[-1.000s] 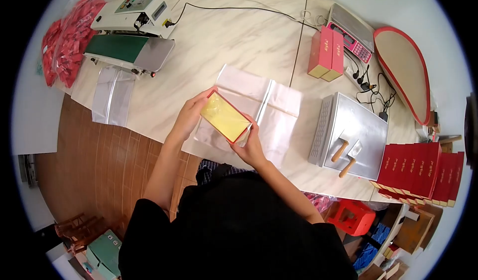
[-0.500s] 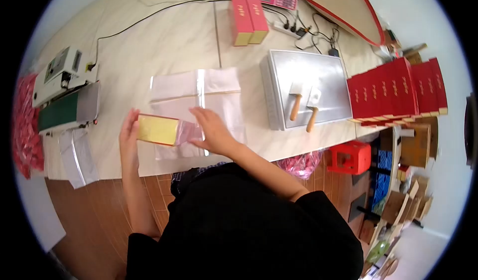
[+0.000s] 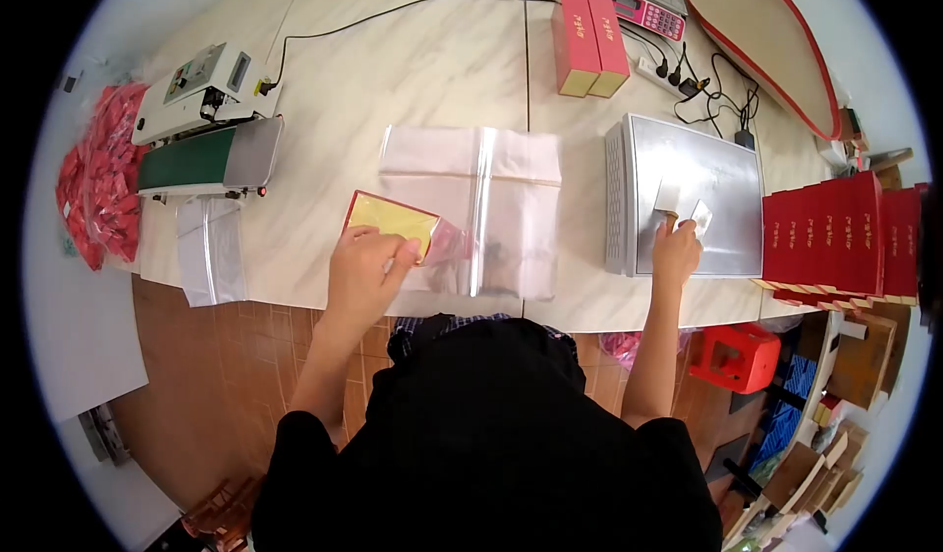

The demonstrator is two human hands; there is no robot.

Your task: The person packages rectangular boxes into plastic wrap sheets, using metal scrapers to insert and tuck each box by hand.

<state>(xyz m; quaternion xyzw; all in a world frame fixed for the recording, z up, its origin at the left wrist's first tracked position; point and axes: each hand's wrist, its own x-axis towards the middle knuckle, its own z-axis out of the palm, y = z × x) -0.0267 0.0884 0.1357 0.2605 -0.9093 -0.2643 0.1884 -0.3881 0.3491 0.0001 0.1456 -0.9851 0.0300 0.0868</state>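
My left hand (image 3: 361, 269) grips the near side of a yellow-and-red box (image 3: 391, 220), thumb on its yellow face. Clear plastic film (image 3: 451, 243) sticks out from the box's right end, over flat clear plastic bags (image 3: 521, 198). My right hand (image 3: 678, 249) is closed around the handle of a scraper (image 3: 699, 217) at the top of a grey metal box (image 3: 727, 169). Beside it lies a second scraper (image 3: 668, 196), its handle mostly hidden by my fingers.
Left on the table stands a sealing machine (image 3: 201, 149) with a green belt, a plastic bag (image 3: 211, 257) before it. Two red boxes (image 3: 589, 41), a scale (image 3: 629, 7) and a power strip (image 3: 660, 78) sit at the back. Rows of red boxes (image 3: 825, 228) stand at right.
My right hand has left the film at the box and moved right to the scrapers. My left hand still holds the box, now tilted. The view has shifted left.
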